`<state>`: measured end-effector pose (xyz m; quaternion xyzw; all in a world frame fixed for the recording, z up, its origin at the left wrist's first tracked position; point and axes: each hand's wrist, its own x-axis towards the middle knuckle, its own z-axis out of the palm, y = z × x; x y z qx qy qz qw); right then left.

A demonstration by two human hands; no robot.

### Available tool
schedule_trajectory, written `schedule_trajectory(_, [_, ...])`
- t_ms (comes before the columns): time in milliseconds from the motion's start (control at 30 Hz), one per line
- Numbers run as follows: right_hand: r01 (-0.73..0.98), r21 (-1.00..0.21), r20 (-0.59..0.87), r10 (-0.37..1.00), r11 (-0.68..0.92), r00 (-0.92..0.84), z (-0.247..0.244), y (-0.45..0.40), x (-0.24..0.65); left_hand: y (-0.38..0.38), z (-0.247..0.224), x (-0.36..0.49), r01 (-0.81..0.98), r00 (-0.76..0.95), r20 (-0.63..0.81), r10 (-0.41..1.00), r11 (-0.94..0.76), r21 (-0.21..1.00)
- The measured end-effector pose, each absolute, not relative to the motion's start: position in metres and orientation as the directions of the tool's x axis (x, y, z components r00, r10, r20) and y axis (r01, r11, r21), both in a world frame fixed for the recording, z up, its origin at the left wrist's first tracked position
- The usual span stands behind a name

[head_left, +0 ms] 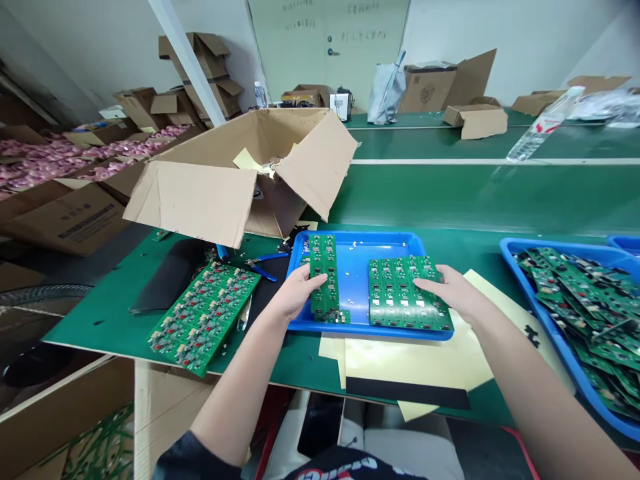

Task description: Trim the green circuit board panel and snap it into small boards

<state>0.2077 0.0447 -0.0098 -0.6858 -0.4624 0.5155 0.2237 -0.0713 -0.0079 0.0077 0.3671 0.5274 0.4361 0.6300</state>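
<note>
My left hand (299, 291) is closed on a narrow green circuit board (324, 277), thumb on its face, over the left side of a blue tray (355, 239). At the tray's right side my right hand (453, 291) grips a wider circuit board panel (403, 290) by its right edge, thumb on top. The two boards are apart, with the tray's blue bottom showing between them. Small crumbs lie in the tray. To the left, a panel of boards with red parts (205, 317) rests on the table beside blue-handled cutters (263, 267).
An open cardboard box (200, 193) stands behind the tray. A blue tray (520, 267) on the right is heaped with circuit boards (595, 327). Yellow sheets (415, 363) lie at the table's front edge. A water bottle (543, 130) stands further back.
</note>
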Motion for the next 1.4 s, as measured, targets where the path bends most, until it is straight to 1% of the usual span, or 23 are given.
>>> schedule_trajectory(33, [0.508,-0.743,-0.462,0.883,-0.435,0.079,-0.01,0.045,0.211,-0.007,0.007,-0.069,-0.15,0.086,-0.322,0.943,0.331,0.931])
schedule_trajectory(100, [0.658,-0.648,-0.419,0.901,-0.384,0.114,-0.006,0.046,0.217,-0.006,0.006,-0.065,-0.13,0.105,-0.296,0.949,0.308,0.943])
schedule_trajectory(200, [0.832,-0.466,-0.336,0.93,-0.301,0.148,0.007,0.044,0.217,-0.005,0.007,-0.058,-0.108,0.076,-0.325,0.942,0.332,0.937])
schedule_trajectory(233, [0.88,-0.399,-0.28,0.948,-0.259,0.153,0.012,0.042,0.213,-0.005,0.007,-0.056,-0.093,0.065,-0.331,0.941,0.336,0.937])
schedule_trajectory(267, [0.907,-0.361,-0.216,0.966,-0.215,0.143,0.016,0.04,0.206,-0.006,0.008,-0.055,-0.074,0.055,-0.332,0.942,0.335,0.939])
schedule_trajectory(300, [0.906,-0.388,-0.164,0.98,-0.17,0.114,0.02,0.037,0.197,-0.006,0.008,-0.053,-0.054,0.05,-0.326,0.944,0.329,0.943])
schedule_trajectory(333, [0.857,-0.503,-0.139,0.989,-0.11,0.046,0.023,0.034,0.186,-0.006,0.008,-0.05,-0.037,0.052,-0.318,0.947,0.32,0.947])
schedule_trajectory(367, [0.756,-0.652,-0.146,0.988,-0.065,-0.042,0.025,0.031,0.173,-0.006,0.009,-0.048,-0.027,0.061,-0.311,0.949,0.313,0.95])
schedule_trajectory(400, [0.639,-0.767,-0.184,0.975,-0.063,-0.123,0.025,0.028,0.16,-0.007,0.009,-0.046,-0.029,0.067,-0.306,0.95,0.309,0.951])
schedule_trajectory(433, [0.524,-0.849,-0.211,0.95,-0.062,-0.23,0.024,0.026,0.146,-0.006,0.009,-0.043,-0.039,0.069,-0.302,0.951,0.305,0.951])
schedule_trajectory(467, [0.453,-0.889,-0.231,0.923,-0.071,-0.308,0.022,0.025,0.134,-0.006,0.01,-0.041,-0.056,0.067,-0.301,0.951,0.305,0.951])
schedule_trajectory(533, [0.446,-0.895,-0.196,0.914,-0.018,-0.355,0.015,0.023,0.114,-0.006,0.008,-0.039,-0.074,0.057,-0.288,0.956,0.292,0.954])
schedule_trajectory(567, [0.451,-0.893,-0.18,0.919,-0.003,-0.351,0.011,0.023,0.108,-0.006,0.007,-0.039,-0.046,0.037,-0.27,0.962,0.271,0.961])
schedule_trajectory(600, [0.462,-0.887,-0.182,0.919,0.001,-0.35,0.007,0.023,0.104,-0.006,0.005,-0.039,0.02,0.006,-0.245,0.97,0.245,0.969])
schedule_trajectory(633, [0.478,-0.878,-0.193,0.917,-0.003,-0.349,0.004,0.024,0.101,-0.005,0.003,-0.04,0.125,-0.028,-0.216,0.976,0.218,0.968])
schedule_trajectory(700, [0.545,-0.838,-0.238,0.912,-0.018,-0.335,-0.001,0.025,0.099,-0.005,-0.002,-0.044,0.366,-0.096,-0.162,0.982,0.186,0.912])
schedule_trajectory(733, [0.589,-0.808,-0.251,0.913,-0.014,-0.322,-0.003,0.025,0.098,-0.004,-0.004,-0.045,0.457,-0.113,-0.149,0.982,0.185,0.87])
schedule_trajectory(800, [0.654,-0.756,-0.26,0.919,-0.003,-0.297,-0.004,0.027,0.097,-0.003,-0.007,-0.048,0.545,-0.111,-0.153,0.982,0.189,0.817])
schedule_trajectory(867, [0.664,-0.748,-0.262,0.919,0.001,-0.296,-0.005,0.029,0.095,-0.001,-0.007,-0.05,0.57,-0.102,-0.16,0.982,0.189,0.8])
schedule_trajectory(1100, [0.6,-0.799,-0.264,0.917,-0.033,-0.3,-0.01,0.033,0.09,0.007,-0.004,-0.053,0.649,-0.094,-0.139,0.986,0.166,0.742])
schedule_trajectory(1267, [0.644,-0.765,-0.257,0.927,-0.022,-0.274,-0.014,0.034,0.087,0.01,-0.005,-0.053,0.667,-0.094,-0.127,0.987,0.158,0.728])
schedule_trajectory(1400, [0.645,-0.764,-0.239,0.932,-0.006,-0.274,-0.018,0.035,0.085,0.01,-0.005,-0.052,0.669,-0.098,-0.132,0.986,0.164,0.725])
